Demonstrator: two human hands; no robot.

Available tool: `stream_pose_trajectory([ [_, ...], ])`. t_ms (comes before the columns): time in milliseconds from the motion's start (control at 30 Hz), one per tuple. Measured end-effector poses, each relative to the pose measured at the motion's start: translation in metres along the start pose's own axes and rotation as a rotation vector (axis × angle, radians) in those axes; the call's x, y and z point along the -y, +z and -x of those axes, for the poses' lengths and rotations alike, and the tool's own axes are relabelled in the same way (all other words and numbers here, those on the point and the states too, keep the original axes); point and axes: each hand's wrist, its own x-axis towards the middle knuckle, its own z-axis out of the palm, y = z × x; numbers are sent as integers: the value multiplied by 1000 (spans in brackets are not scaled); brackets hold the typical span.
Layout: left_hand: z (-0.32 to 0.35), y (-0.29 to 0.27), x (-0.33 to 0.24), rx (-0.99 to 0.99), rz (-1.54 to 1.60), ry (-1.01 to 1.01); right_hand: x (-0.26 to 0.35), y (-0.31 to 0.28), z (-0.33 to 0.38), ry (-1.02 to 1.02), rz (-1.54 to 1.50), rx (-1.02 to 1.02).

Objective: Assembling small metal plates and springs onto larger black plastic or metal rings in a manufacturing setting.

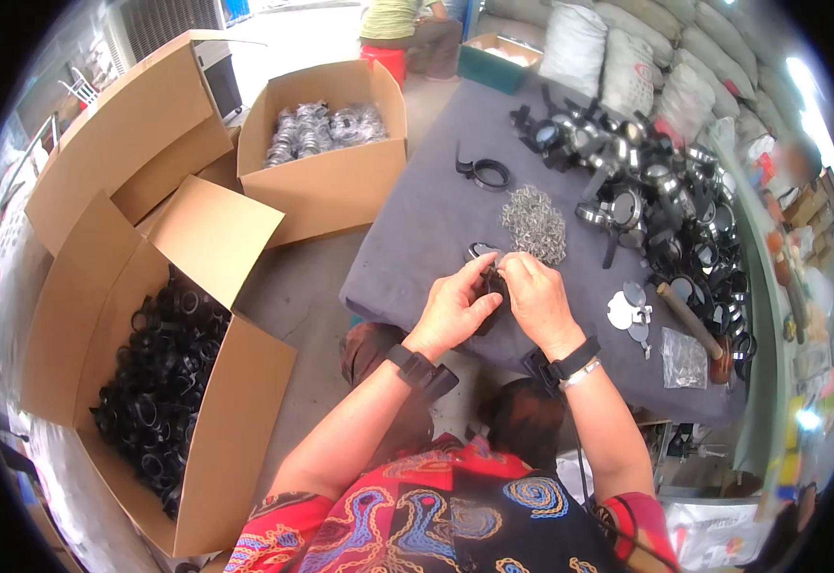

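Observation:
Close to the table's near edge, my two hands meet over a small black part with a round rim point(482, 250). My left hand point(455, 307) is closed around it, and black material shows below the thumb. The fingers of my right hand point(537, 294) are pinched together at the part's top; what lies between them is hidden. Just beyond my fingers is a heap of small metal pieces point(534, 224), silver in colour. Farther off, a black ring with a projecting arm point(489, 174) lies alone on the grey-covered table point(407, 239).
A large pile of black and silver ring parts point(627, 205) covers the table's right side. Nearby lie flat discs point(621, 310), a wooden-handled hammer point(686, 313) and a clear bag point(684, 359). Leftward stand open cartons point(235, 420) point(340, 191). A person point(402, 29) sits beyond.

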Motion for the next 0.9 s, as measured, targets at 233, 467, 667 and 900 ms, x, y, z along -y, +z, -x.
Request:
stream_pose_trajectory([
  [233,1,0,-11,-2,-8,-17,-4,-1,1,-9,-43,32],
  [467,-1,1,-7,-35,21,3,1,-5,-3,-44,-13,84],
  [667,-2,9,-4,-153,-91,81,-4,-18,-16,181,-339,146],
  [900,-5,16,-5,-259,-174,43,-44,5,-68,237,-231,418],
])
